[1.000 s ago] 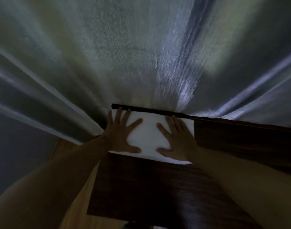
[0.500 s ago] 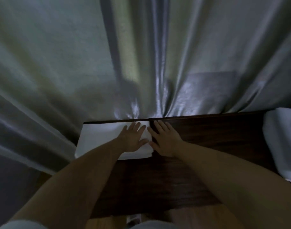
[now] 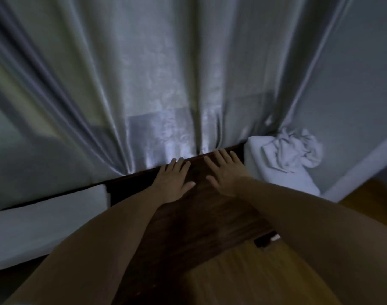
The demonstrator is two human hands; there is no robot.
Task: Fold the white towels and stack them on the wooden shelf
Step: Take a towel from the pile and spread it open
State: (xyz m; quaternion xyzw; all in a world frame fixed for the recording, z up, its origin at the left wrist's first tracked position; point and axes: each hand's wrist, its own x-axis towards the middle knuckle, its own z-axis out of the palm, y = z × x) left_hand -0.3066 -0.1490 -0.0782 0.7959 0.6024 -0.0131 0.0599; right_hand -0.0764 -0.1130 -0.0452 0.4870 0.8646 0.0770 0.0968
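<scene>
Light dim, view slightly blurred. Noted left to right:

1. Folded white towel (image 3: 47, 225) lies flat on the left end of the dark wooden shelf (image 3: 201, 221), far edge close to the curtain (image 3: 144, 84). Neither hand touches it.

2. Left hand (image 3: 173, 181): palm down, fingers extended and a little spread, thumb out toward the right. Holds nothing. It lies over the bare shelf top near the back edge, fingertips about at the curtain hem. Cannot tell whether the palm presses the wood or hovers just above it.

3. Right hand (image 3: 226, 170): palm down, fingers extended and slightly apart, thumb out toward the left. Holds nothing. Beside the left hand with a strip of bare wood between the 2. Contact with the shelf also unclear.

4. Stack of folded white towels (image 3: 276, 177) on the right end of the shelf, just beside the right hand, apart from it. A crumpled white towel (image 3: 293, 150) sits bunched on top of the stack, toward the back.

5. Grey curtain hangs in folds behind the whole shelf. Lighter wooden floor (image 3: 243, 278) shows below the shelf front edge, between the 2 forearms
</scene>
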